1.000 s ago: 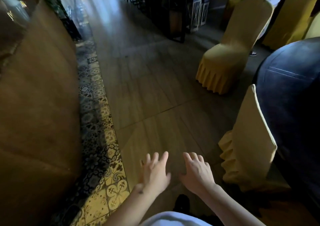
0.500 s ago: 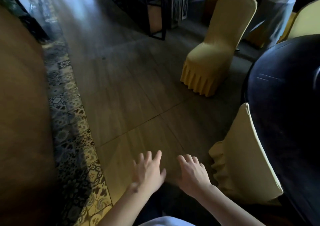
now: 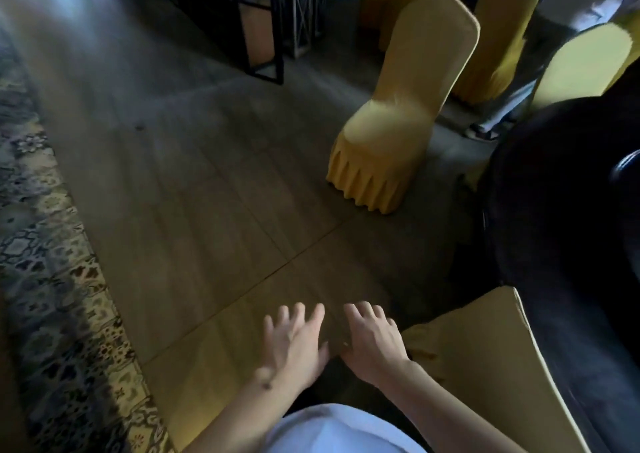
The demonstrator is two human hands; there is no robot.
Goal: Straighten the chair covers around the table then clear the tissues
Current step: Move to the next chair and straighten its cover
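Between chairs: view swung right, both hands empty, no tissues in sight.

Wooden floor (image 3: 214,217) fills most of the frame; the dark round surface (image 3: 568,210) sits at right, more of it showing than a second ago. Far chair cover (image 3: 408,113), yellow with pleated skirt, stands apart from the surface, now nearer frame centre. Near chair cover (image 3: 485,359) lies just right of the hands, against the surface edge. Left hand (image 3: 294,341) and right hand (image 3: 374,338) hover with fingers spread, gripping nothing. Judgement: person is moving toward the next cover; straightening unfinished, tissue clearing not begun.
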